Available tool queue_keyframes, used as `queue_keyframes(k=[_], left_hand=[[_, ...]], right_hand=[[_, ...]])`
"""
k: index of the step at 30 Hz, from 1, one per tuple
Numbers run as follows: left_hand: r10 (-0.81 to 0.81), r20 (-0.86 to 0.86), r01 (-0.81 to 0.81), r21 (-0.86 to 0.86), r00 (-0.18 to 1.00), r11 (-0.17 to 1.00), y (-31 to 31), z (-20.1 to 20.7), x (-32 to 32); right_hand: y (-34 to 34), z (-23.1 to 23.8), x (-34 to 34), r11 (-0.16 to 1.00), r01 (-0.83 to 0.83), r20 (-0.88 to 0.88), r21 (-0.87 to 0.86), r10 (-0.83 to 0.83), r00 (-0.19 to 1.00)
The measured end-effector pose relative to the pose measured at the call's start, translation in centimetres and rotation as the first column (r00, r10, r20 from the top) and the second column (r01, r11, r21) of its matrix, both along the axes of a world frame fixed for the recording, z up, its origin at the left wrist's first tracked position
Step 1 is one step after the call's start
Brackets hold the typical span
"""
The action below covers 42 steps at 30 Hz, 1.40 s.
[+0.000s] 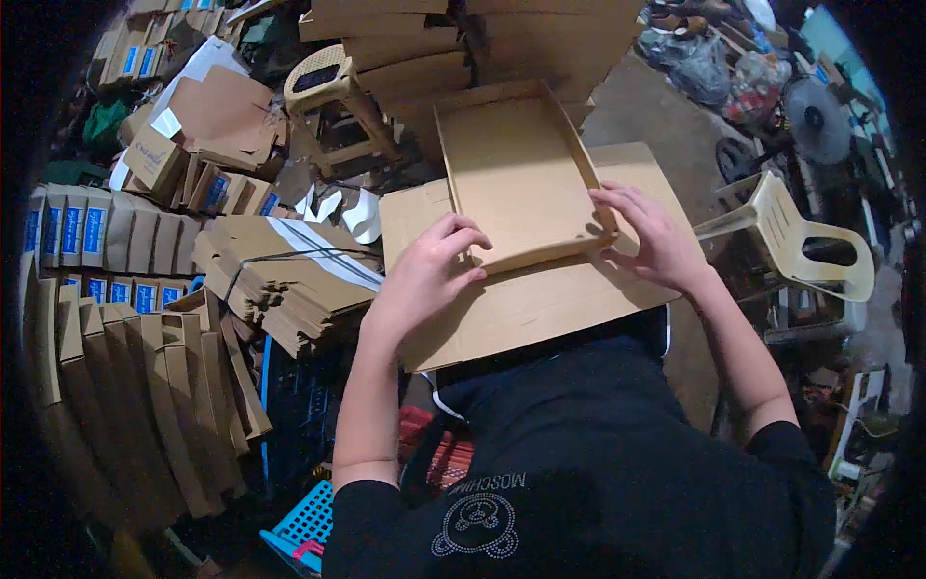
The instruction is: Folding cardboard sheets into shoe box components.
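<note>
A shallow open cardboard tray (516,164) lies in front of me, its low walls standing up around a flat base. Beneath it is a flat cardboard sheet (540,314) across my lap. At the tray's near left corner, my left hand (439,265) grips the wall with curled fingers. My right hand (651,236) closes on the near right corner, fingertips over the side wall and thumb low by the near wall. The fingers partly hide both corners.
Strapped flat cardboard (289,270) lies left of the sheet, beside rows of folded cartons (145,396). Tall cardboard stacks (405,48) stand beyond the tray. A stool (333,106) is far left, a plastic chair (810,241) right, a blue basket (304,526) near left.
</note>
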<state>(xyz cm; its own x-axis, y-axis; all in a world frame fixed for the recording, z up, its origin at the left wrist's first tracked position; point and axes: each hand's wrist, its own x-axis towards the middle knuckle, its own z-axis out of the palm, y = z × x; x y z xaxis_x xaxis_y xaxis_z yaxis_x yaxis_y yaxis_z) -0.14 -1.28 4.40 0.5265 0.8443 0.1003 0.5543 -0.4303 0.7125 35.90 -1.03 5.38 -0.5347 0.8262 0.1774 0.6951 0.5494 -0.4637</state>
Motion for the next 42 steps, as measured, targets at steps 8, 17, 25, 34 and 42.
queue_keyframes(k=[8, 17, 25, 34, 42], left_hand=[[-0.022, -0.018, 0.022, 0.003, 1.000, 1.000, 0.2, -0.5, -0.6], [-0.016, 0.018, 0.017, -0.019, 1.000, 1.000, 0.1, -0.1, -1.5], [-0.079, 0.043, 0.079, -0.010, 0.996, 0.997, 0.8, -1.1, -1.7], [-0.056, 0.021, 0.056, -0.010, 0.998, 0.998, 0.4, -0.3, -1.5], [-0.046, -0.025, 0.044, -0.058, 0.999, 0.997, 0.3, 0.2, -1.1]], right_hand=[[0.5, -0.8, 2.3, 1.000, -0.014, 0.036, 0.005, 0.014, 0.999], [0.2, 0.0, 1.7, 0.998, -0.007, 0.060, -0.069, 0.011, 0.998], [0.0, -0.4, 1.0, 0.998, 0.044, 0.026, -0.044, -0.043, 0.999], [-0.4, -0.5, 1.1, 0.995, 0.093, 0.081, -0.032, -0.090, 0.993], [-0.2, -0.8, 1.3, 0.998, 0.060, 0.058, -0.008, -0.060, 0.997]])
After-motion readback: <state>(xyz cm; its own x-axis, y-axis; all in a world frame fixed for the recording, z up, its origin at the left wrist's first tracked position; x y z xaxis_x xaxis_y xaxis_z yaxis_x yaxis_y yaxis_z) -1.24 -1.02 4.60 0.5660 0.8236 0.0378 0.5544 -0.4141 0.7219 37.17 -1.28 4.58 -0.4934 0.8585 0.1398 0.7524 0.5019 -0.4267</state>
